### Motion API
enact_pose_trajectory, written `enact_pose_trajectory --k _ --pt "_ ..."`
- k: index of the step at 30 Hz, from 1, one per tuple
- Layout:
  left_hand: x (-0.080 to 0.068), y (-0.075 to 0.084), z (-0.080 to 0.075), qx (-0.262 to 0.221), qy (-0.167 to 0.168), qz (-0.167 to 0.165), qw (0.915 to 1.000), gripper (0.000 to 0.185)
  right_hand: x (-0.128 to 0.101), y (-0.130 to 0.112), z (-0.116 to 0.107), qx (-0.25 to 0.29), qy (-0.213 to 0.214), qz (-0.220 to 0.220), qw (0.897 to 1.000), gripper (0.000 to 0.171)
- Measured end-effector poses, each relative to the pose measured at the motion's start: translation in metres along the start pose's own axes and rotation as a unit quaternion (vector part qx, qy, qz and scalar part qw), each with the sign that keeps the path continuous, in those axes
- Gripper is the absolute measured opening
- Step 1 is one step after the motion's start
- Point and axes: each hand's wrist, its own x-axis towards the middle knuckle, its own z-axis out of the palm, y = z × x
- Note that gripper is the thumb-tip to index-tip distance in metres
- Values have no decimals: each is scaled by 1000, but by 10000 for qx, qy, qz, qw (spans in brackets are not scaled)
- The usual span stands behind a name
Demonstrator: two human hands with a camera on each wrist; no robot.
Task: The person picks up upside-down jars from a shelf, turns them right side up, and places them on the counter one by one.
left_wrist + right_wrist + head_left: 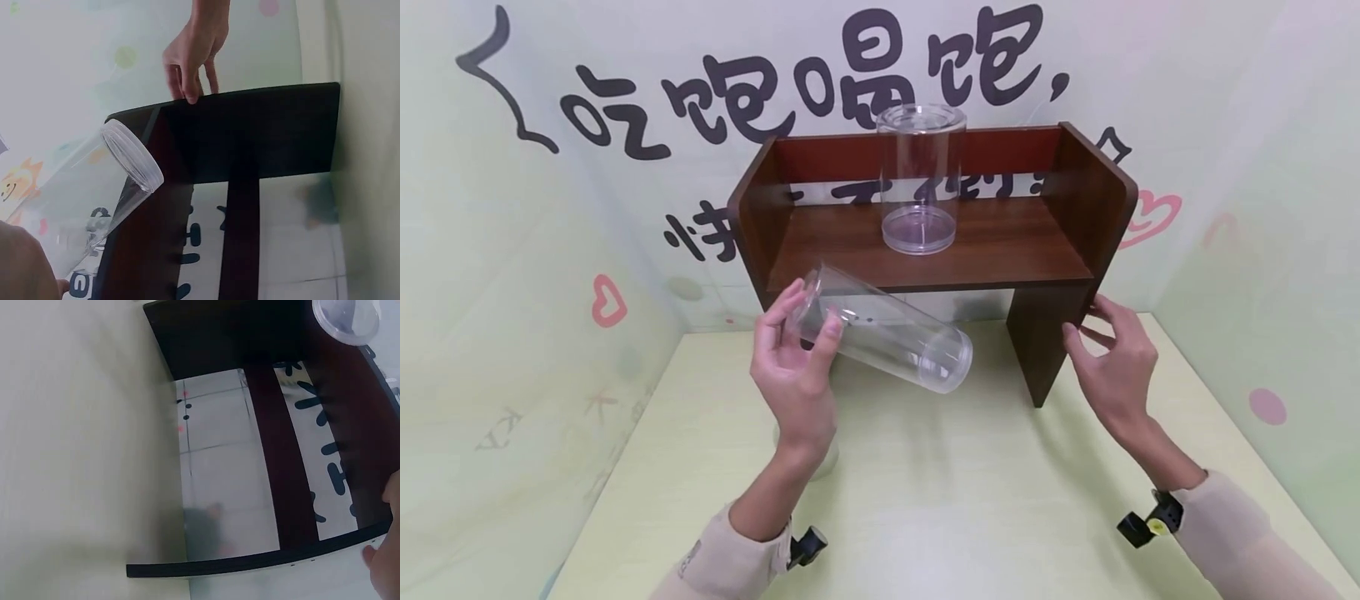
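1. The clear jar [883, 332] lay tilted in the air, gripped near its upper end by the left hand [793, 367], its far end pointing down and toward the right hand.
2. The left hand's fingers were curled round the jar's body, thumb on the near side; from the left wrist view the jar's rim [132, 155] stood just before the dark shelf edge.
3. The right hand [1112, 358] held nothing; its fingers were loosely spread and touched or nearly touched the side panel of the wooden shelf [1075, 217].
4. The two hands were well apart, the jar's free end between them.
5. To handle it well, I judged the left hand should keep a firm grip round the smooth wall and bring the jar upright before it meets the board, while the right hand steadies the shelf.
6. A second clear jar [919, 179] stood upright on the shelf board, beyond and between both hands.
7. Everything rested on a pale green table [925, 500].
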Motion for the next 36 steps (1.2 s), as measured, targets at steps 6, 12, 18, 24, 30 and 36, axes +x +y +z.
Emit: enact_pose_trajectory --k 6,12,18,24,30,36 --pt "-11 -9 -3 -75 101 -383 9992 39 -13 -24 -9 388 563 -678 9954 37" --pt "-21 -18 -5 -134 385 -632 9972 39 -33 -31 -8 1357 -539 -892 9853 46" --pt "-32 -24 -5 -377 514 -838 9944 38 -48 -38 -1 2392 -1688 -369 9555 61" --pt "-42 -30 -6 -737 684 -1475 9839 34 -58 -38 4 3024 -2549 296 9180 71" --pt "-48 -34 -5 -660 795 -1940 9755 27 -66 -37 11 3641 -2662 603 8905 76" --pt "-52 -34 -1 -619 847 -2150 9710 20 -70 -40 17 4222 -2486 793 8681 80"
